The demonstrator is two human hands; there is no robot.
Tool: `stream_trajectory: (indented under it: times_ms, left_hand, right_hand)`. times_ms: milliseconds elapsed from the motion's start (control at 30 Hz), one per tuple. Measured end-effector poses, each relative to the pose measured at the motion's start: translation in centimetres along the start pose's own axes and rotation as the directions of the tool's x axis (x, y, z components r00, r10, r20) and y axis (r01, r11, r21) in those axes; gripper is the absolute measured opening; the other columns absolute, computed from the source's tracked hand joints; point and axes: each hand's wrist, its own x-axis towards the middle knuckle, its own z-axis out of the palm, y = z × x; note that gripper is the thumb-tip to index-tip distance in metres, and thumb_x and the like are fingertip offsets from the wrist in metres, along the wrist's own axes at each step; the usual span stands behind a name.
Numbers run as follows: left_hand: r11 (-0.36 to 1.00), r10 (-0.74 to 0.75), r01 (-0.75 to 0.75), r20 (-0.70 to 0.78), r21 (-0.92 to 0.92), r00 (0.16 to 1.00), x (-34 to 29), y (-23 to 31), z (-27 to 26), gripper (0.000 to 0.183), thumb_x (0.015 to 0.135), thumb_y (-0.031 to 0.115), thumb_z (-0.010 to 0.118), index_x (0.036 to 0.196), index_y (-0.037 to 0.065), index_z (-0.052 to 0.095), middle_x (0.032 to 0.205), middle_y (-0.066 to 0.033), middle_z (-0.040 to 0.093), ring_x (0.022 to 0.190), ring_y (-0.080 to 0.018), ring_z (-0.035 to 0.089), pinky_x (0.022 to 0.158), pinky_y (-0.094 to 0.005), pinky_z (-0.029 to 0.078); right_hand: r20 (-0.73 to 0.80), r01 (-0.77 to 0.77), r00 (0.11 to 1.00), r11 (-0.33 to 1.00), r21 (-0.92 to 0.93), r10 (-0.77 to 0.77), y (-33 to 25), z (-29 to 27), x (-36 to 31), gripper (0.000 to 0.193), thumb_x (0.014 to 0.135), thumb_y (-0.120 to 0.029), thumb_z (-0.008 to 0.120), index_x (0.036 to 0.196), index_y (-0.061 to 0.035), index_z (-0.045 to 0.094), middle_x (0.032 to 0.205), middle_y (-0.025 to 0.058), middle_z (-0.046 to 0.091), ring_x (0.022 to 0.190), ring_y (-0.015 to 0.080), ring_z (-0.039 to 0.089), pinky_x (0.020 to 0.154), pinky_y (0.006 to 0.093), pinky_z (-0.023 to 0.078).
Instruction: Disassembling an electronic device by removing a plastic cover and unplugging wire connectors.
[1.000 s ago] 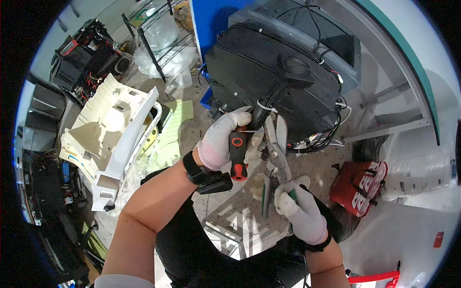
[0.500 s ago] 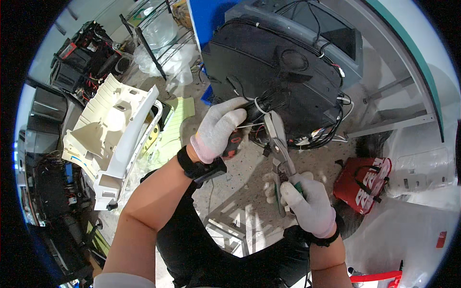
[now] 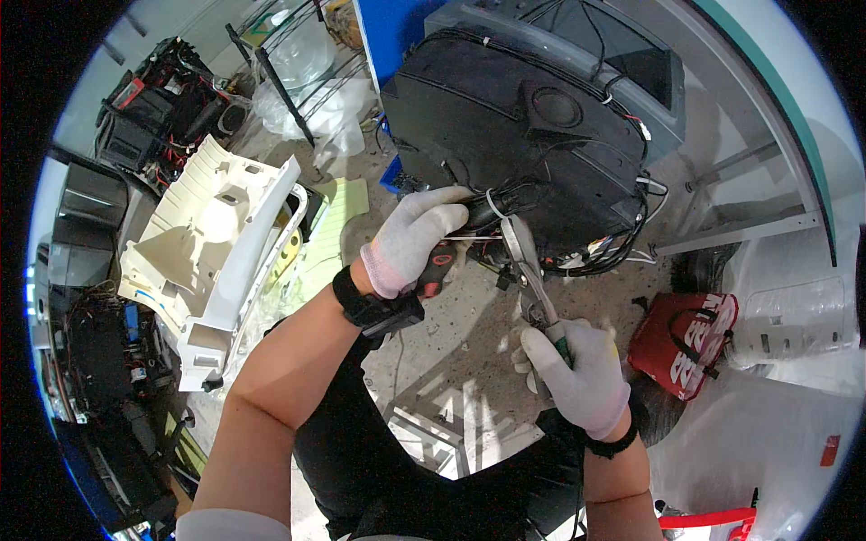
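White knit gloves cover both hands. My left hand (image 3: 417, 236) is closed around a bundle of black cables (image 3: 514, 194) at the near edge of a large black plastic panel (image 3: 469, 117). A white cable tie (image 3: 494, 204) loops round this bundle, just right of my fingertips. My right hand (image 3: 582, 379) grips metal shears (image 3: 532, 279) with green handles, pointed away from me. Their blade tips are at the lower side of the tie; whether they touch it I cannot tell. A red-and-black object (image 3: 437, 269) shows partly below my left hand.
A cream plastic housing (image 3: 203, 243) lies at left on a pale green sheet (image 3: 343, 216). A red bag (image 3: 684, 344) sits on the floor at right, near clear plastic wrapping (image 3: 785, 316). Grey metal framing (image 3: 735, 236) stands behind it. Wired machinery (image 3: 162, 108) is at far left.
The shears' jaws look narrower and their handles closer together, with my right fingers drawn in. My left hand keeps its hold on the cables. The view has shifted slightly.
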Motion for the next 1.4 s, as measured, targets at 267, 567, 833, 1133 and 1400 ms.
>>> stream_trajectory:
  times_ms: [267, 567, 833, 1133, 1400]
  left_hand:
    - [0.909, -0.097, 0.171, 0.208, -0.381, 0.973, 0.4, -0.8, -0.5, 0.027, 0.086, 0.029, 0.044, 0.084, 0.003, 0.054, 0.066, -0.0036, 0.053, 0.050, -0.0127, 0.049, 0.048, -0.0251, 0.041]
    - [0.822, -0.074, 0.215, 0.277, -0.527, 0.958, 0.9, -1.3, -0.8, 0.033, 0.086, 0.035, 0.041, 0.073, 0.005, 0.050, 0.058, -0.0030, 0.048, 0.042, -0.0163, 0.047, 0.044, -0.0262, 0.040]
    - [0.691, -0.097, 0.265, 0.276, -0.673, 0.956, 1.1, -0.5, -0.1, 0.033, 0.087, 0.031, 0.039, 0.076, 0.002, 0.052, 0.057, -0.0022, 0.047, 0.040, -0.0166, 0.045, 0.041, -0.0274, 0.038]
    - [0.840, -0.061, 0.169, 0.221, -0.516, 0.973, 1.0, -0.8, 0.0, 0.033, 0.084, 0.035, 0.043, 0.092, 0.004, 0.051, 0.058, -0.0023, 0.044, 0.040, -0.0154, 0.044, 0.037, -0.0253, 0.038]
    - [0.853, -0.130, 0.213, 0.201, -0.477, 0.971, 0.4, 0.1, -0.2, 0.035, 0.086, 0.034, 0.040, 0.066, 0.006, 0.048, 0.053, -0.0039, 0.047, 0.042, -0.0161, 0.047, 0.044, -0.0274, 0.041]
  right_hand:
    - [0.057, -0.029, 0.998, 1.000, 0.001, 0.029, -0.9, 0.3, -0.6, 0.033, 0.086, -0.029, 0.058, 0.093, 0.0032, 0.055, 0.068, 0.0168, 0.057, 0.065, 0.0279, 0.058, 0.062, 0.0346, 0.045]
    - [0.060, 0.128, 0.990, 0.991, -0.036, -0.126, 0.3, 0.3, -0.6, 0.032, 0.085, -0.026, 0.059, 0.100, 0.0005, 0.051, 0.073, 0.0154, 0.054, 0.064, 0.0270, 0.055, 0.062, 0.0353, 0.044]
    - [-0.106, -0.098, 0.989, 0.992, 0.076, 0.106, 1.0, 1.0, -1.0, 0.029, 0.084, -0.027, 0.060, 0.087, -0.0002, 0.051, 0.067, 0.0147, 0.053, 0.062, 0.0258, 0.054, 0.059, 0.0369, 0.043]
    - [-0.026, 0.008, 1.000, 0.985, 0.175, -0.003, 0.6, -0.1, -1.4, 0.029, 0.086, -0.029, 0.058, 0.092, -0.0002, 0.053, 0.065, 0.0091, 0.049, 0.061, 0.0170, 0.048, 0.058, 0.0315, 0.040]
    - [0.033, -0.071, 0.997, 0.982, 0.178, 0.066, 0.3, -0.4, -1.2, 0.031, 0.086, -0.029, 0.058, 0.081, 0.0011, 0.055, 0.059, 0.0075, 0.046, 0.056, 0.0139, 0.042, 0.055, 0.0307, 0.038]
